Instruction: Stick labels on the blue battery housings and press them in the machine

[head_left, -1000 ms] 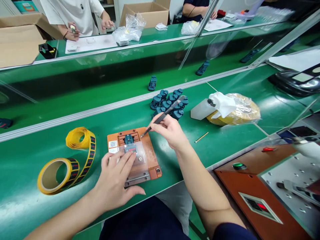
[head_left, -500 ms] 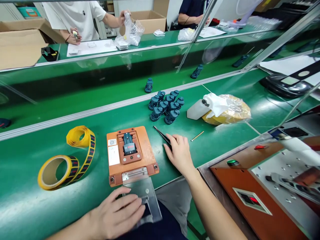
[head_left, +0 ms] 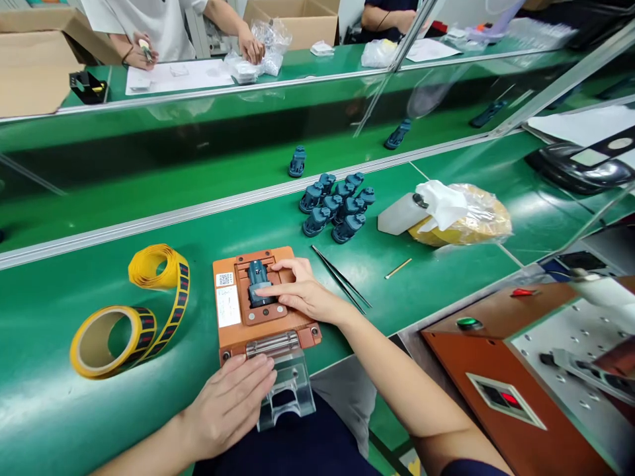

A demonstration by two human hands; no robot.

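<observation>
1. Green bench (head_left: pixel 198 225) holds an orange fixture (head_left: pixel 238 334); blue part (head_left: pixel 258 281) sits in its recess, long axis pointing away.
2. Right hand (head_left: pixel 302 291) pinches it; left hand (head_left: pixel 233 403) lies flat, unclenched, on the clear cover (head_left: pixel 292 390).
3. Tweezers (head_left: pixel 342 281) lie just right.

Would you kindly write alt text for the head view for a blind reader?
The right hand touches a blue part seated in an orange jig on a green bench; the left hand rests on its opened clear lid. Tweezers lie beside.

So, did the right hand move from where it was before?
Yes. The right hand went left, off the tweezers lying on the green table, and onto the blue part in the orange fixture.
</observation>
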